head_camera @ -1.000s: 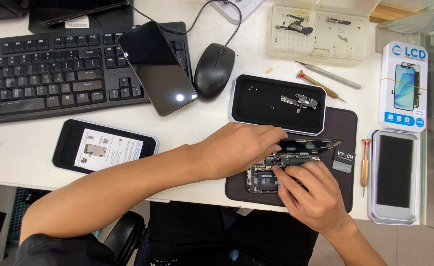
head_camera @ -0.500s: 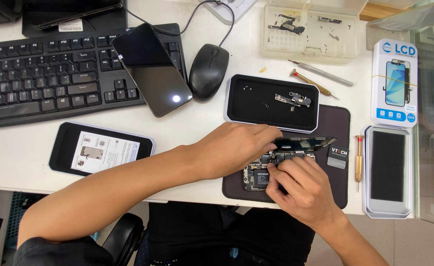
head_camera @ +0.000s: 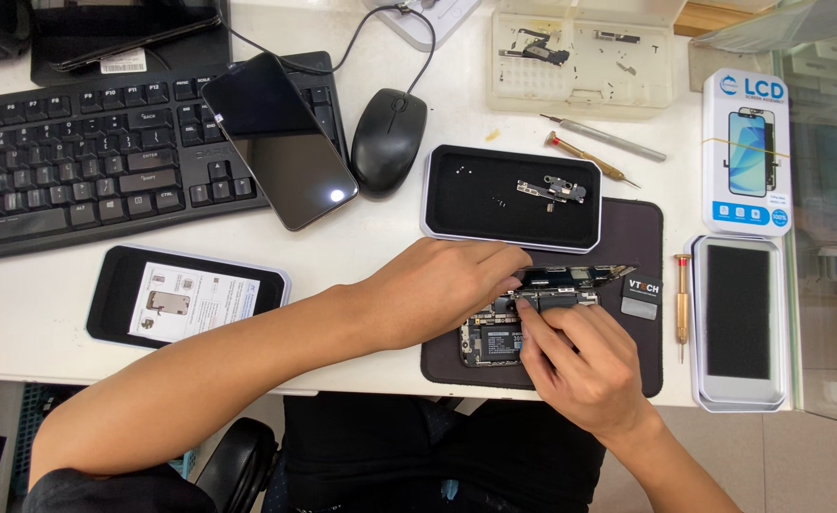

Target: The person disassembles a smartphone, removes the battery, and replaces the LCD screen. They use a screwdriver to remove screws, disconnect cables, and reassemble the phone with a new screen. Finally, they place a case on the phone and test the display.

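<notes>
Your left hand (head_camera: 437, 290) rests curled on the opened smartphone (head_camera: 509, 328), steadying it on the dark mat (head_camera: 642, 233). Your right hand (head_camera: 580, 366) pinches at its internals; what it grips, you cannot tell.

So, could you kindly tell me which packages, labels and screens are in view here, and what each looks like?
Retail box: far right, upright white and blue rectangle picturing a phone.
Dark phone screen: lying tilted across the keyboard, glossy black.
Printed sheet: in a black tray, left, white with small pictures.
Small label: on the dark mat, black and grey.
White sticker: top left, on a black device.
</notes>
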